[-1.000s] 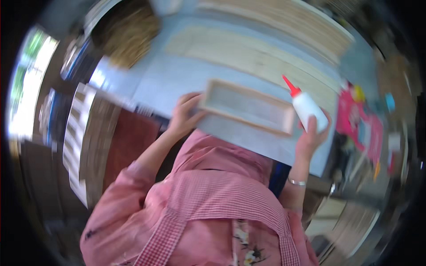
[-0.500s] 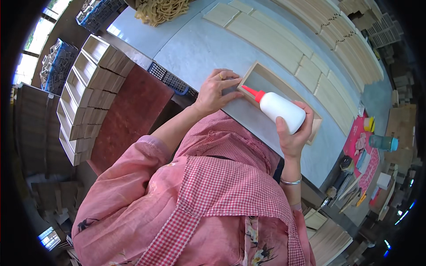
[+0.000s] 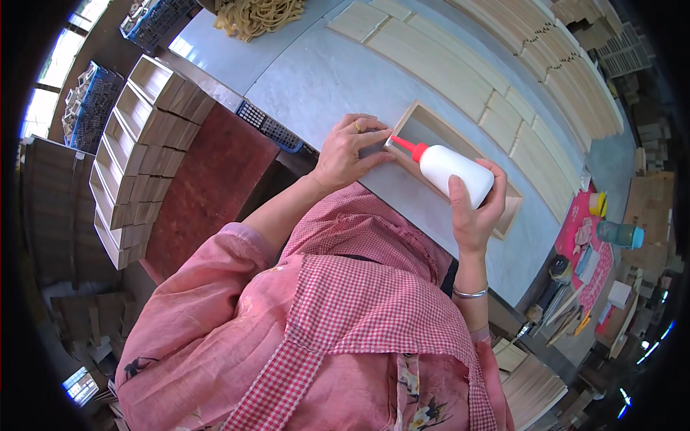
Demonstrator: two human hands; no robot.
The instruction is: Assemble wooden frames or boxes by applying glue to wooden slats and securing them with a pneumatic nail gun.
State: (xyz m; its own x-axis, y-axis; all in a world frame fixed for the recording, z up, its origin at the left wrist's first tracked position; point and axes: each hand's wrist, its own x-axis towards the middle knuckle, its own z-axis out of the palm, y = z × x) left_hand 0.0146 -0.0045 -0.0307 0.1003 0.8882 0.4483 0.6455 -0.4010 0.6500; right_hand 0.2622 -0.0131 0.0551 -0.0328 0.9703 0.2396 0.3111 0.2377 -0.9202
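A rectangular frame of pale wood [image 3: 460, 149] lies on the blue-grey table, its long side slanting down to the right. My left hand [image 3: 350, 152] grips the frame's left end between thumb and fingers; a gold ring is on one finger. In my right hand [image 3: 480, 212] is a white squeeze bottle [image 3: 454, 172] with a red nozzle, tilted over the frame. The nozzle tip meets the left corner of the frame, close to my left fingertips. Whether anything flows from the tip is too small to see.
Flat pale wooden boards [image 3: 438, 68] lie in rows beyond the frame, with stacked strips [image 3: 568, 79] behind. Stacked wooden boxes [image 3: 133, 154] stand left on a reddish-brown surface [image 3: 205, 190]. Tan bands [image 3: 259, 16] pile at the far edge. A teal bottle [image 3: 618, 233] and tools lie right.
The squeeze bottle has shifted slightly up and left, its nozzle tip still at the frame's left corner. My left hand stays nearly in place on the frame.
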